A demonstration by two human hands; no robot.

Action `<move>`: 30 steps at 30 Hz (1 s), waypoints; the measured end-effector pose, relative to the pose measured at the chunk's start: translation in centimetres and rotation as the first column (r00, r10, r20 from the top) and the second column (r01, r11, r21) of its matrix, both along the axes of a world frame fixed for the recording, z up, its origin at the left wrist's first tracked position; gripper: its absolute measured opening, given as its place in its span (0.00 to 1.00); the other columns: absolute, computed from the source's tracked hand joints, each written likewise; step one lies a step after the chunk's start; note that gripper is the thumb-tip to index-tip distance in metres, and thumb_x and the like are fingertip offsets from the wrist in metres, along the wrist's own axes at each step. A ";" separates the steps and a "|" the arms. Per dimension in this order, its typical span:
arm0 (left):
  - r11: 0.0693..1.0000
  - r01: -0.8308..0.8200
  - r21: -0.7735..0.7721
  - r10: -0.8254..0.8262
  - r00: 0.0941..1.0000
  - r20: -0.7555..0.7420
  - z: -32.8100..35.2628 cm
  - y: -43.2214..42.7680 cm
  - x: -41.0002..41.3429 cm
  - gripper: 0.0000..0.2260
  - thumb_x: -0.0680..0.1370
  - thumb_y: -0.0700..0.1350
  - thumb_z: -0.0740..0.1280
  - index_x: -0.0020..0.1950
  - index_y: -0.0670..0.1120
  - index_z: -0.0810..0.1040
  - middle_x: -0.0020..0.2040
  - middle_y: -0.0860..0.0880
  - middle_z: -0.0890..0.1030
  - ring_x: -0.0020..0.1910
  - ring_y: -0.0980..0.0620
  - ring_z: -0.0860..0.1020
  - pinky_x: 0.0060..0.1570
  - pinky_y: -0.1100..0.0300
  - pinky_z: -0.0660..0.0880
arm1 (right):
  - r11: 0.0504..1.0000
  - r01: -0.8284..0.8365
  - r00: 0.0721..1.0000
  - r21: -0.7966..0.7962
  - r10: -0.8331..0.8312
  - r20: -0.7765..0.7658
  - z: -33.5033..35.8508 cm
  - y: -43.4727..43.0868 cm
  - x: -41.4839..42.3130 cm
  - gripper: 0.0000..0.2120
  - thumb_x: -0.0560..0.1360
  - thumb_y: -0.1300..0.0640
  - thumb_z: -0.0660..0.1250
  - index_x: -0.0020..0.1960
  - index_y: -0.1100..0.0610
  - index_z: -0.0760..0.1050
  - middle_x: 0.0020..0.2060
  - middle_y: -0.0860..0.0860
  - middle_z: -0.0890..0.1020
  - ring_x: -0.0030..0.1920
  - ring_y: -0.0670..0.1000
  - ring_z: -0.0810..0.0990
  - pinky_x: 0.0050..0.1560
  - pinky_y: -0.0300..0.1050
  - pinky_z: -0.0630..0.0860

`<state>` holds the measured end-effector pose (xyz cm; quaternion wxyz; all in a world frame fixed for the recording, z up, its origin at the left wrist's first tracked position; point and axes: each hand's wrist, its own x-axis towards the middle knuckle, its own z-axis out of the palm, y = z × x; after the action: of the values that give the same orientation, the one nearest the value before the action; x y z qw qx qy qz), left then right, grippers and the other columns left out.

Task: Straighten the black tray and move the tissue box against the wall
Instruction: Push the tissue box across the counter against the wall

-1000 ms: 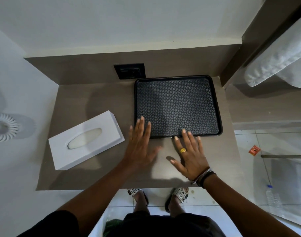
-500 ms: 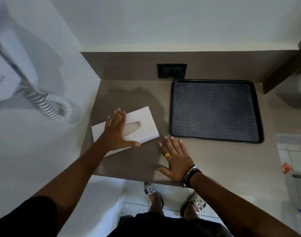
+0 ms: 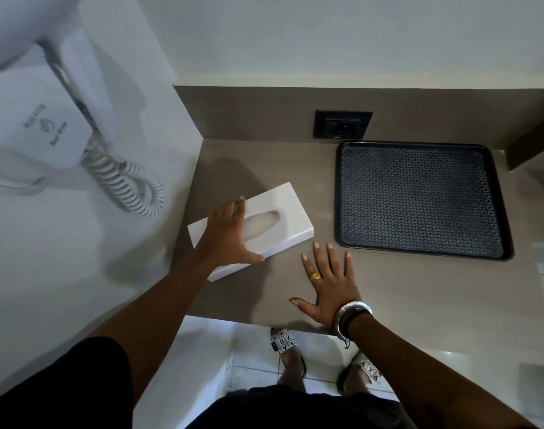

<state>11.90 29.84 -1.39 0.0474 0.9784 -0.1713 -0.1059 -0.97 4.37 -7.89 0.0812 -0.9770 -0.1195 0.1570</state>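
A white tissue box (image 3: 283,219) lies at an angle on the brown counter, near the left wall but apart from the back wall. My left hand (image 3: 227,235) spans its near end, thumb on the front side and fingers over the top and far edge. My right hand (image 3: 328,284) rests flat on the counter to the right of the box, fingers spread, holding nothing. The black textured tray (image 3: 419,199) sits at the back right, its far edge close to the back panel and roughly parallel to it.
A white wall-mounted hair dryer (image 3: 44,119) with a coiled cord (image 3: 125,184) hangs on the left wall. A black power socket (image 3: 343,124) sits in the back panel. The counter's front edge (image 3: 249,320) is near my wrists; my feet show below.
My left hand left the tray's front edge and came down onto the tissue box. My right hand slid left off the tray. The view swung left.
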 end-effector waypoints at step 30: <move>0.604 -0.786 -0.134 0.790 0.613 -0.032 0.1 -0.9 9.7 0.61 0.57 0.72 0.73 0.78 0.39 0.54 0.72 0.35 0.65 0.71 0.35 0.64 0.71 0.40 0.61 | 0.999 -0.024 0.998 -0.045 0.027 0.054 -0.9 -0.1 0.6 0.42 0.72 0.27 0.53 0.77 0.51 0.62 0.78 0.57 0.60 0.77 0.65 0.57 0.73 0.72 0.51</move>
<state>21.58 28.95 -1.30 0.1521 0.9498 0.2692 -0.0476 -0.42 4.26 -8.75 0.0542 -0.9809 -0.1305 0.1336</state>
